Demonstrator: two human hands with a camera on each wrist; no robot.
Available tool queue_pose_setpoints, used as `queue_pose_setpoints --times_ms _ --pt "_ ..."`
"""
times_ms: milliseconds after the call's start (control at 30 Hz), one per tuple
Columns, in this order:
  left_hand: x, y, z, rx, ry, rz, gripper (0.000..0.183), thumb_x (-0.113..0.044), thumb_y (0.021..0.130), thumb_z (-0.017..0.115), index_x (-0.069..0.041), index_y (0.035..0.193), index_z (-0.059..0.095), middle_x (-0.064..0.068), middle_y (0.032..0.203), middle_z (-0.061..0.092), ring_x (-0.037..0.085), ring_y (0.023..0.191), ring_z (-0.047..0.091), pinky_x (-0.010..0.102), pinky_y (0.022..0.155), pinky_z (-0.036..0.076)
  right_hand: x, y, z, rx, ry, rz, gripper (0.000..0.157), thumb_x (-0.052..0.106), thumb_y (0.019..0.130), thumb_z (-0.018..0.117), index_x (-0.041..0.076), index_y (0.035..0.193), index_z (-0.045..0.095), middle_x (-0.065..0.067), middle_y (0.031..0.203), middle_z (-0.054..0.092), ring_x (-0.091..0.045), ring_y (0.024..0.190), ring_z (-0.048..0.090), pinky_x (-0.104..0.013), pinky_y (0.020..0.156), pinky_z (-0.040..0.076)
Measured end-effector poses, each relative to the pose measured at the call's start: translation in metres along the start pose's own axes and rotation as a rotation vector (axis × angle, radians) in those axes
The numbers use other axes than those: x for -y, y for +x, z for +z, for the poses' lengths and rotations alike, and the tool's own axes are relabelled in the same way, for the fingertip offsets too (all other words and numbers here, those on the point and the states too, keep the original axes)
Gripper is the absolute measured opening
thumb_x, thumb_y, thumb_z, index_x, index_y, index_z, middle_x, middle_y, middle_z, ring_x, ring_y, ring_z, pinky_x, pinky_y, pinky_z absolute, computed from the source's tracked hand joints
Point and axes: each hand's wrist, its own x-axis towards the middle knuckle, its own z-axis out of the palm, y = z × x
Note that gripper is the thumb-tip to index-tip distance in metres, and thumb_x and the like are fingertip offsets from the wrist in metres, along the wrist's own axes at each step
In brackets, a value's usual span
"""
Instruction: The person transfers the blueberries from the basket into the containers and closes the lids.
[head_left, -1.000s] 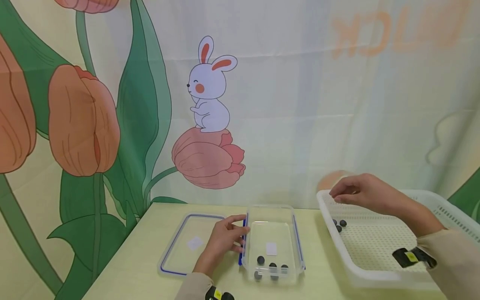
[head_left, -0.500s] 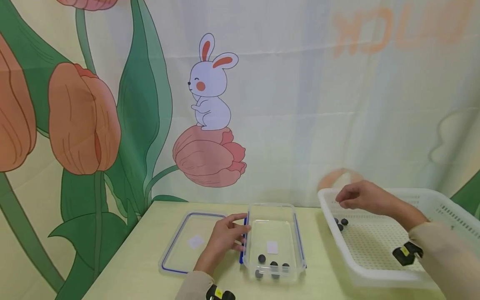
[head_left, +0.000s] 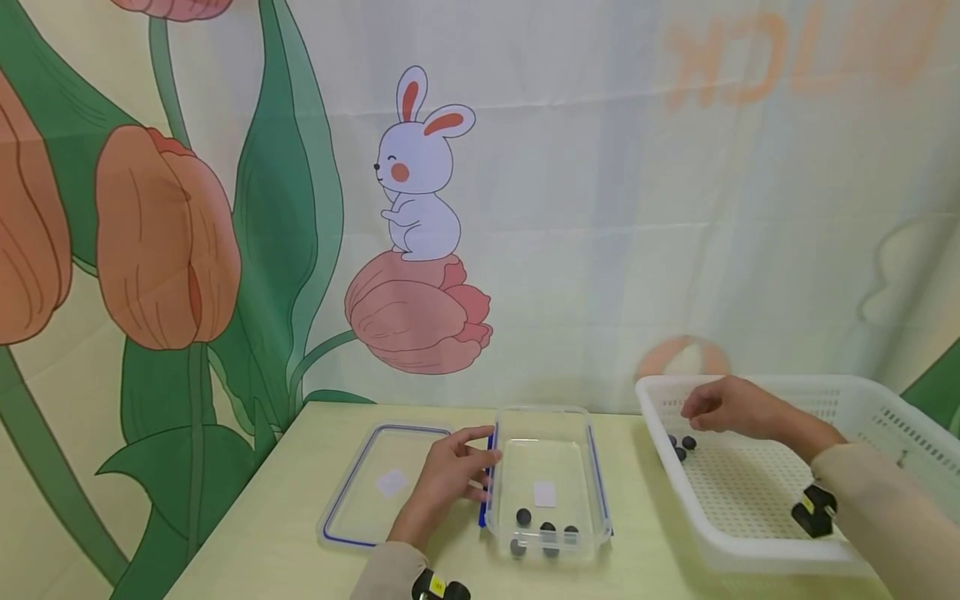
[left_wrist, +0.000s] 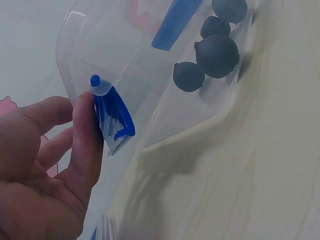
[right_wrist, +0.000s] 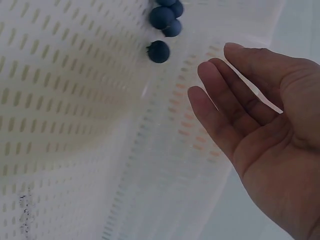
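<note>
My left hand touches the left side of a clear plastic container. In the left wrist view, a digit of that hand lies against the unfastened blue latch. Several blueberries sit at the near end of the container. Over the far left part of a white perforated basket hovers my right hand, its fingers loosely bent with nothing between them. More blueberries lie beside the basket wall, just off the fingertips in the right wrist view.
The container's clear lid, edged in blue, lies flat on the table to the left. A small white square shows in the container. Behind the table hangs a printed curtain with tulips and a rabbit.
My right hand has lowered into the far left part of the basket and shifted slightly right. The left hand and the container stay in place.
</note>
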Motion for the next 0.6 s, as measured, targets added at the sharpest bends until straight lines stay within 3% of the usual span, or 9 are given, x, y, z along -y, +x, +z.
queue_pose_setpoints --times_ms 267,600 --pt "0.001 0.001 0.0 -0.002 -0.002 -0.002 0.048 -0.018 0.098 0.079 -0.012 0.144 0.067 0.009 0.097 0.065 0.017 0.071 0.064 0.029 0.058 0.063 -0.019 0.002 0.01 0.031 -0.016 -0.02 0.005 0.0 0.094 0.075 -0.001 0.099 0.075 -0.003 0.089 0.073 -0.017 0.078 0.063 -0.031 0.065 0.056" --pt "-0.002 0.0 0.001 -0.006 -0.003 -0.016 0.048 -0.018 0.098 0.079 -0.012 0.143 0.067 0.009 0.096 0.064 0.017 0.072 0.065 0.027 0.058 0.062 -0.025 0.003 0.015 0.079 -0.072 -0.043 0.012 -0.003 0.088 0.075 -0.002 0.1 0.077 -0.002 0.086 0.072 -0.013 0.075 0.059 -0.029 0.064 0.052"
